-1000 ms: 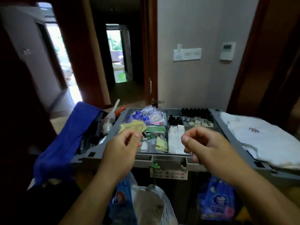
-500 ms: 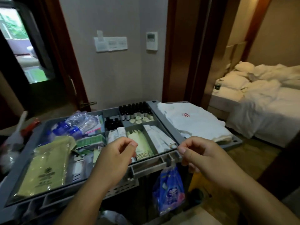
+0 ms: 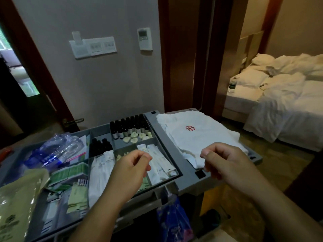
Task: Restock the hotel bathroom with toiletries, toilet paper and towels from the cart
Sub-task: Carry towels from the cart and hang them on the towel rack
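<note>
Swinging right since a moment ago, the view takes in more of the unmade bed [image 3: 288,105] at 2 o'clock, and the cart [image 3: 170,145] has slid toward 8 o'clock. The left hand [image 3: 129,172] hovers above toiletry tubes [image 3: 160,165] and the right hand [image 3: 227,165] over the folded white towel [image 3: 201,137]. Each is clenched, thumb on forefinger, with nothing visible in its grasp. Small dark bottles [image 3: 129,126] stand at 12 o'clock.
</note>
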